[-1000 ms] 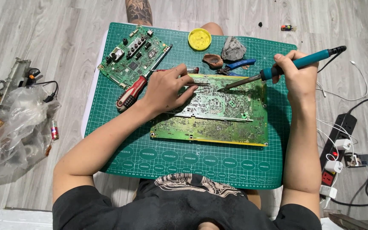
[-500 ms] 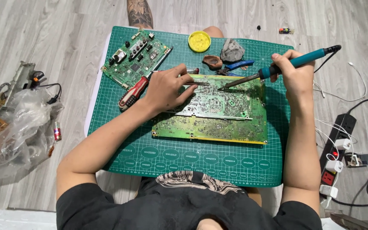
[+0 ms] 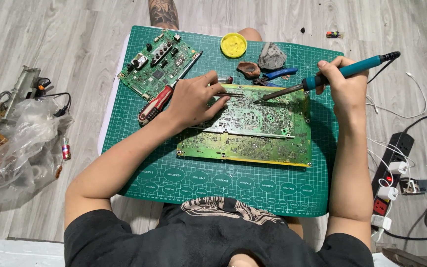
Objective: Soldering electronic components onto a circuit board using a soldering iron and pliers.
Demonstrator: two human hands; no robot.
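Seemingly mid-soldering, right hand [image 3: 344,84] clamps the soldering iron [image 3: 322,79], left hand [image 3: 193,99] pinches solder wire [image 3: 231,95] at nine o'clock; next needs steady tip contact.

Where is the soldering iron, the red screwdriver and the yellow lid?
soldering iron [image 3: 344,71], head view, on its teal handle.
red screwdriver [image 3: 155,105], head view, on its red and black handle.
yellow lid [image 3: 234,45], head view, on its middle.

Person, seated on floor: black short-sleeved T-shirt [image 3: 218,237] with a pale, tan-toned graphic print across the chest. Both forearms bare; left hand [image 3: 193,101] and right hand [image 3: 344,89] ungloved, no rings or watch visible. Dark tattoo on bare leg [image 3: 163,12] at far edge.
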